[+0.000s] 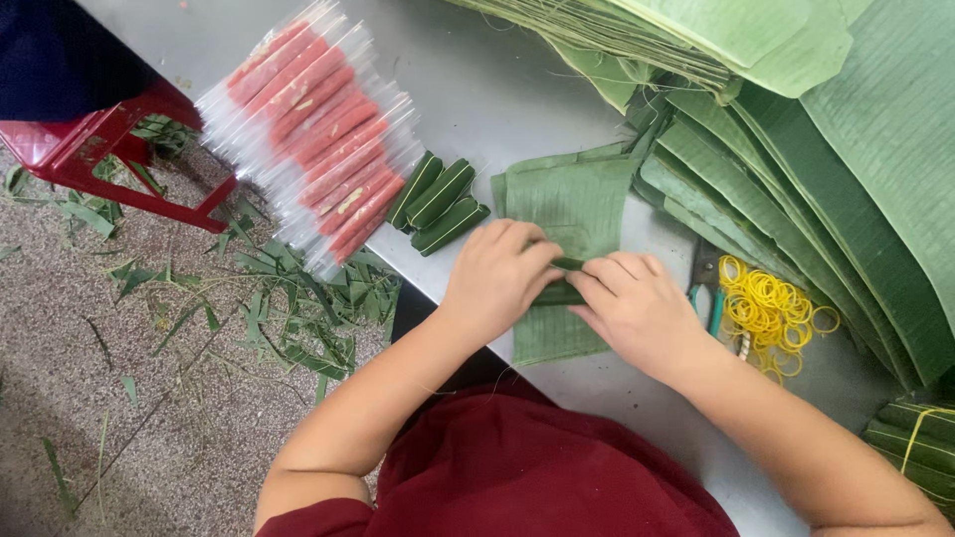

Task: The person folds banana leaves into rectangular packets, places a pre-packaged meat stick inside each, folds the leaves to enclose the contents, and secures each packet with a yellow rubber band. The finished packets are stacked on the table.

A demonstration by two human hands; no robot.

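two bare hands meet at the centre of the frame, yours both. your left hand (494, 278) lies palm down with fingers curled and pressed onto a small dark green leaf-wrapped roll (564, 281); your right hand (632, 303) pinches the same roll from the other side, fingertips closed on its end. the roll sits between the two hands, on top of a flat stack of cut green banana-leaf squares (570, 204) that rests on the grey metal table (477, 80).

just left of the stack, three finished dark green leaf-wrapped rolls (438, 202) lie side by side, touching one another. further to the upper left, a fanned row of pink-red sausage sticks in clear plastic sleeves (323, 129) overhangs the table edge.

right of your right hand, a loose heap of yellow rubber bands (771, 310) lies on the table, with teal-handled scissors (708, 293) just beside it, partly hidden. large whole green banana leaves (816, 149) fill the upper right. a tied bundle of leaf rolls (920, 447) shows at the lower right edge, cropped.

off the table, upper left: red plastic stool (90, 144). green leaf scraps (288, 318) litter the speckled floor (99, 398) below it.
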